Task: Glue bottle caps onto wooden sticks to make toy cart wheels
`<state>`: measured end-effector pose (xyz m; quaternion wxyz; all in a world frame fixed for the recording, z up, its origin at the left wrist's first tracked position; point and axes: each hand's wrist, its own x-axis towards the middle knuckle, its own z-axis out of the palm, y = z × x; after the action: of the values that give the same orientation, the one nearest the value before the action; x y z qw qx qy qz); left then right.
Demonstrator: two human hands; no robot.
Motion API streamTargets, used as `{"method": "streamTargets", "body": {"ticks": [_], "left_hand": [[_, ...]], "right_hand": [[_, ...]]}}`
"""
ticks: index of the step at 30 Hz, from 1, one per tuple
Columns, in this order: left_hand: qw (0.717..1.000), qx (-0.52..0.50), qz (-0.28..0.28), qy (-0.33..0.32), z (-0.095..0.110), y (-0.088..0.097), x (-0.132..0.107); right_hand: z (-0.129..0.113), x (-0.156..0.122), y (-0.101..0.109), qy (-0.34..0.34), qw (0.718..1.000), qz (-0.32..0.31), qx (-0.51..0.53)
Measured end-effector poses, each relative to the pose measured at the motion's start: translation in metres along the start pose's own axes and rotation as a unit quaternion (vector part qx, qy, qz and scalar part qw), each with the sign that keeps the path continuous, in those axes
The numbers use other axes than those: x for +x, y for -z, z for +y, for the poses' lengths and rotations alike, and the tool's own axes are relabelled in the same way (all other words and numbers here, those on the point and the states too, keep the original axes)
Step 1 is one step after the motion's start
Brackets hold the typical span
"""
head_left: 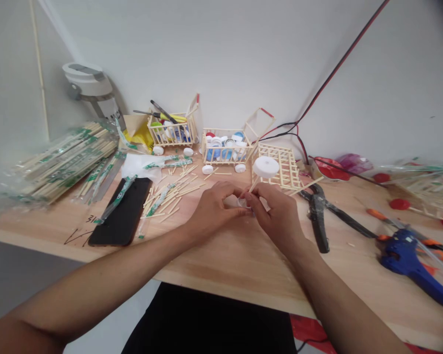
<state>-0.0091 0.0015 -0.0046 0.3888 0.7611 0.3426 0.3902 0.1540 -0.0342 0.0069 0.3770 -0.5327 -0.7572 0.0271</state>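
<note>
My left hand (211, 209) and my right hand (276, 214) meet over the middle of the wooden table (225, 260), fingers pinched together. Between the fingertips sits a small white bottle cap (242, 202). A thin wooden stick (254, 185) rises from it up to a second white cap (266, 167) at its far end. Both hands grip this stick-and-cap piece. Just behind it lies a flat wooden stick lattice (286, 167).
Two small stick carts filled with caps (225, 145) (173, 130) stand by the wall. Loose sticks (170, 196), a black phone (123, 216) and packs of chopsticks (66, 160) lie left. Black pliers (317, 211), a blue glue gun (409, 258) and red caps (398, 203) lie right.
</note>
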Motion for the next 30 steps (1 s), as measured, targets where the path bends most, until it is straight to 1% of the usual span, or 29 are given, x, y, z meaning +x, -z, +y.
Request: {"method": "streamTargets", "body": {"ticks": [12, 30], "left_hand": [[1.000, 0.002, -0.001, 0.013, 0.0013, 0.0002, -0.0002], [1.000, 0.004, -0.001, 0.009, 0.0005, -0.0006, -0.0003]], "right_hand": [[0.0004, -0.0001, -0.0002, -0.001, 1.000, -0.004, 0.005], [-0.0014, 0.0001, 0.0008, 0.008, 1.000, -0.002, 0.009]]}}
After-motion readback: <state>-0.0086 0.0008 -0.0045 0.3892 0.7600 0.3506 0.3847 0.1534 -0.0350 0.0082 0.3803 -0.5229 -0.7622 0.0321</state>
